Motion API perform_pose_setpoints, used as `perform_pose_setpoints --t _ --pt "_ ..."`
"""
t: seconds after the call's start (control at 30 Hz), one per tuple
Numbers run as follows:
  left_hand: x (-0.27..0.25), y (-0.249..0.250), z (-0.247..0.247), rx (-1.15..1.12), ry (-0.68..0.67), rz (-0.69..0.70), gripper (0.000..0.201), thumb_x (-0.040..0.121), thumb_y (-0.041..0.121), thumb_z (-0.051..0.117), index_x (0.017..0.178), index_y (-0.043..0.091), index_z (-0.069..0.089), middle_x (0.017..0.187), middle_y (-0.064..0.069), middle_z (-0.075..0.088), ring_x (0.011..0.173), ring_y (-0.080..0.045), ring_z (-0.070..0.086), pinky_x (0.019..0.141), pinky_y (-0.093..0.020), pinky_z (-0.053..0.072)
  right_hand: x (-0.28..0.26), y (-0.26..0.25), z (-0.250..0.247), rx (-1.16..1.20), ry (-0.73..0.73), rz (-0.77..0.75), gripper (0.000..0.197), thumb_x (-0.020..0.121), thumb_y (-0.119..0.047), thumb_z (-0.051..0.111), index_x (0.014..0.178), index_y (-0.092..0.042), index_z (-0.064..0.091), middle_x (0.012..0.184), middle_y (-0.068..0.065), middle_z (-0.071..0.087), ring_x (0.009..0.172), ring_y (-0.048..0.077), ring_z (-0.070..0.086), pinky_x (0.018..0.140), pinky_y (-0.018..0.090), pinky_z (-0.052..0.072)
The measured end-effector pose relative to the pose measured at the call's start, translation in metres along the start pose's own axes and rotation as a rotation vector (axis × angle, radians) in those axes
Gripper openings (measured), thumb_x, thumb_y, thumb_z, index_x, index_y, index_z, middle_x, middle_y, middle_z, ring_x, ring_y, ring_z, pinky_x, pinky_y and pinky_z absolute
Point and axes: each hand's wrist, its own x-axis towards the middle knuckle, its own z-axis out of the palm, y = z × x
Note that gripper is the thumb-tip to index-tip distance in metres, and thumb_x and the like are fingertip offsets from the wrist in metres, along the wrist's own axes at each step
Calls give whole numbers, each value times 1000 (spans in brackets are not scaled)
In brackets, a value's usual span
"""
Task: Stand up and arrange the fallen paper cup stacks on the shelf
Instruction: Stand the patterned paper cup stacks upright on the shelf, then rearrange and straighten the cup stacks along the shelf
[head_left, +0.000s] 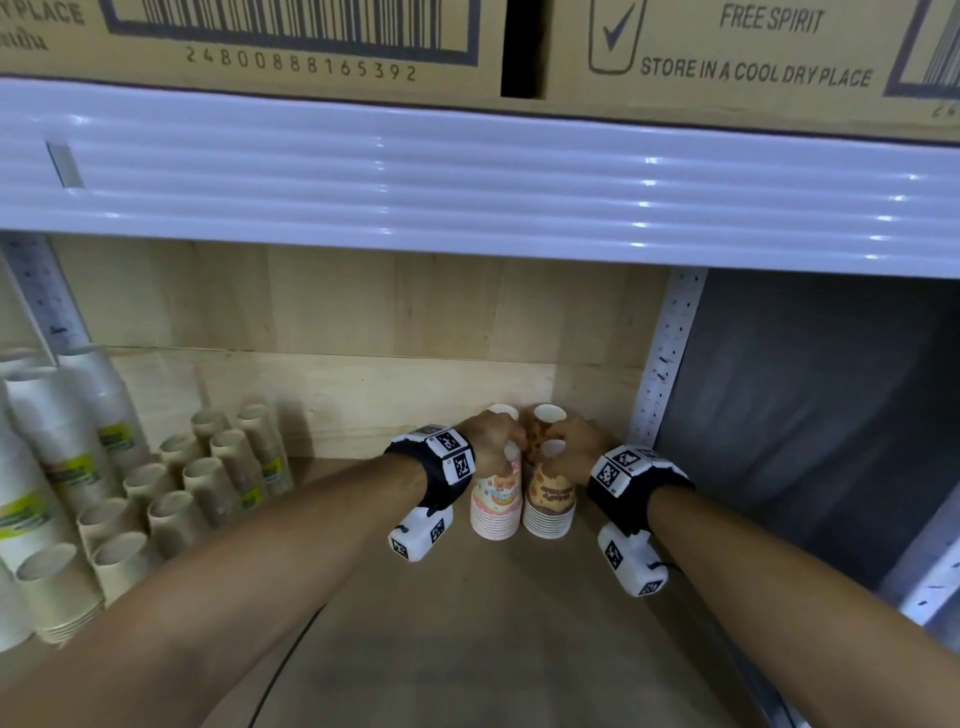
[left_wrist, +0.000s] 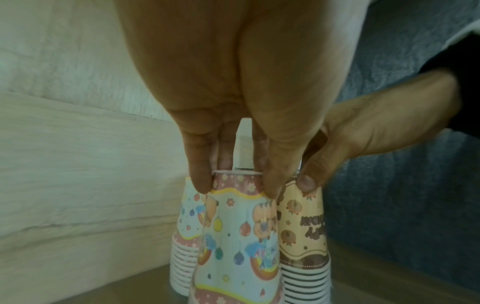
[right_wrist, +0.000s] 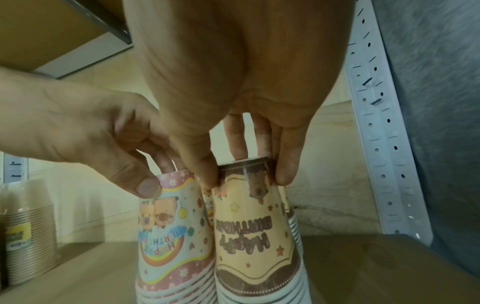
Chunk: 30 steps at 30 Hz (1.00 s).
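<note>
Upside-down printed paper cup stacks stand at the back right of the shelf (head_left: 493, 623). My left hand (head_left: 498, 441) pinches the top of the front pink birthday stack (head_left: 496, 501) from above, thumb and fingers curled round its upper rim (left_wrist: 235, 189). Right beside it, my right hand (head_left: 569, 441) grips the top of the front brown birthday stack (head_left: 550, 501) the same way (right_wrist: 246, 179). Both stacks stand upright and touch side by side (right_wrist: 171, 236). Two more upright stacks (head_left: 549, 414) stand just behind them against the wooden back panel, partly hidden by my hands.
Kraft cup stacks (head_left: 208, 478) and taller white cup stacks (head_left: 62, 441) stand at the left of the shelf. The upper shelf's white edge (head_left: 467, 182) carries cardboard boxes (head_left: 260, 41). A perforated upright (head_left: 670, 358) and a grey wall (head_left: 805, 415) bound the right side.
</note>
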Motion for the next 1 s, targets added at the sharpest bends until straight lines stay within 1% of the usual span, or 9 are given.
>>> perform_pose_setpoints --t 0.23,0.33,0.47,0.6,0.7,0.8,0.87,0.93,1.0 --pt "6 2 1 -8 12 1 39 86 11 70 124 13 64 121 -11 58 112 -28 57 88 -32 50 2 3 -1 86 1 19 13 86 -17 65 99 -21 62 100 -7 54 95 11 51 80 22 37" --pt "9 1 0 -9 17 -2 41 85 11 70 126 15 63 123 -10 58 112 -28 57 86 -30 48 6 6 -1 27 -19 43 8 83 -21 65 88 -25 61 107 -3 59 102 15 55 82 23 38" --pt "13 0 0 -27 14 -17 42 86 12 70 127 17 62 124 -9 59 113 -28 58 87 -30 48 8 5 1 13 -14 26 5 84 -20 64 89 -23 63 111 0 62 103 16 56 82 23 37" --pt "14 -1 1 -27 14 -28 44 85 13 71 128 18 61 127 -8 57 115 -27 57 89 -31 49 11 6 3 -3 34 35 15 91 -22 59 103 -17 67 119 4 62 107 18 56 83 23 38" --pt "14 0 1 -24 13 -28 43 85 13 71 126 19 62 125 -8 58 114 -27 58 86 -30 49 8 4 -3 -52 -30 62 36 86 -23 66 122 -18 63 126 5 59 119 23 54 93 28 41" --pt "10 1 -2 -40 7 -20 36 84 15 71 119 17 64 118 -8 61 108 -27 60 86 -34 52 6 4 -1 -37 -8 44 16 86 -20 65 102 -22 65 115 3 61 115 23 56 83 25 39" --pt "6 0 -4 -58 21 -16 32 83 19 70 114 15 65 113 -8 63 104 -28 62 87 -39 54 4 4 1 0 18 17 20 86 -18 64 106 -20 65 116 0 60 115 18 55 86 20 36" --pt "1 -2 -8 -81 42 -18 34 83 21 70 116 15 64 115 -7 65 106 -27 62 89 -40 54 -1 -1 0 60 4 8 30 84 -19 67 113 -25 65 113 -5 59 109 14 55 89 22 39" --pt "-5 -6 -16 -76 53 -42 43 85 24 70 126 19 60 125 -5 61 114 -25 58 92 -35 51 -2 -10 -4 32 20 24 17 81 -28 67 97 -28 67 103 -5 63 98 18 60 89 29 49"
